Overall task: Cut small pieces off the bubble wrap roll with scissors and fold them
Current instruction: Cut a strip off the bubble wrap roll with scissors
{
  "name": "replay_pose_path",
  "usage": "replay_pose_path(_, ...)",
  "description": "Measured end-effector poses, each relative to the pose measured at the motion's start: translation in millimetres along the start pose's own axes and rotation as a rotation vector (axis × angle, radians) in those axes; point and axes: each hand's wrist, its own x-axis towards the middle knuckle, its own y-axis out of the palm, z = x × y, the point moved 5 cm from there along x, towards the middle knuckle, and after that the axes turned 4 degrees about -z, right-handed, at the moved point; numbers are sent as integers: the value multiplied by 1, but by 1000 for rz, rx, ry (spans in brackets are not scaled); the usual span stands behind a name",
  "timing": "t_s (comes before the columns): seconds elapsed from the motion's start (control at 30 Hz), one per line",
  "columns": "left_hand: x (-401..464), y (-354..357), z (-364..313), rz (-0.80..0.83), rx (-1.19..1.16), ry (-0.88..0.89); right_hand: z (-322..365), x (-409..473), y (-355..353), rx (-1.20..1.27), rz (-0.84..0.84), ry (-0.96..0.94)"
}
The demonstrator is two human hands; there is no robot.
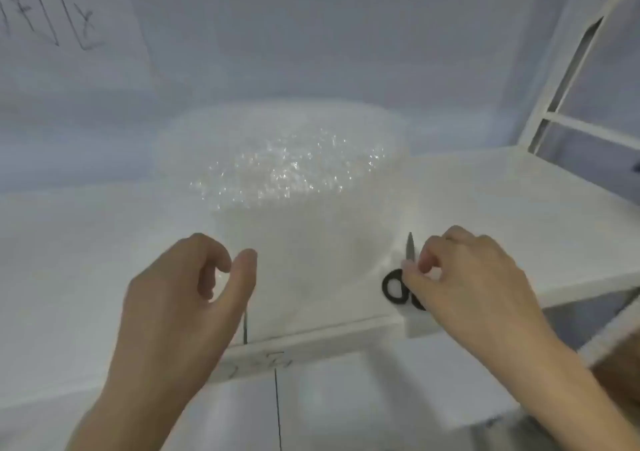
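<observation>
On the white table (485,208), the clear bubble wrap roll (284,159) sat at 12 o'clock. Left hand (187,298) hovered loosely curled, holding nothing. At 3 o'clock, right hand (464,284) pinched the black-handled metal scissors (398,277).

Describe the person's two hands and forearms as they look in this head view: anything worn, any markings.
Both the left hand and the right hand are bare: no gloves, rings, watch or bands show. Both forearms are bare too, running to the bottom edge of the frame with no sleeve in view. No marks or tattoos can be made out, though the picture is soft.
</observation>
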Motion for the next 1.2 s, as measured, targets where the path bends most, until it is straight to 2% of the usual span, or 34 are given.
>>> replay_pose_path(0.07, -4, 18, 16, 34, 64, -7, 3, -7, 16, -121, -53, 9)
replay_pose_path(0.13, -10, 34, 31, 69, 125, -20, 2, -12, 29, -136, -87, 6)
replay_pose_path(0.23, -19, 38, 43, 5, 67, -37, -7, -14, 30, -20, -118, 27)
replay_pose_path(0.3, -20, 34, 44, -29, -20, -51, -10, -13, 22, 6, -79, 58)
replay_pose_path(0.43, -16, 35, 49, 68, -160, -117, -8, -7, 16, -34, 84, 75)
replay_pose_path(0.53, -13, 38, 48, 218, -317, -173, -5, -4, 11, -80, 136, 52)
replay_pose_path(0.6, -16, 41, 47, 284, -309, -145, -5, -3, 10, -97, 136, 38)
replay_pose_path(0.8, -15, 45, 49, 326, -191, -127, -23, 3, 5, -20, 134, 67)
replay_pose_path(0.93, -14, 45, 50, 347, -206, -110, -41, -3, -1, 187, 192, 135)
replay_pose_path(1.03, -15, 44, 51, 370, -236, -92, -55, -24, 4, 523, 222, 178)
replay_pose_path(1.17, -18, 41, 51, 366, -306, -71, -69, -56, 16, 1080, 18, 277)
replay_pose_path(1.2, -17, 41, 51, 352, -326, -75, -67, -62, 21, 1228, 13, 304)
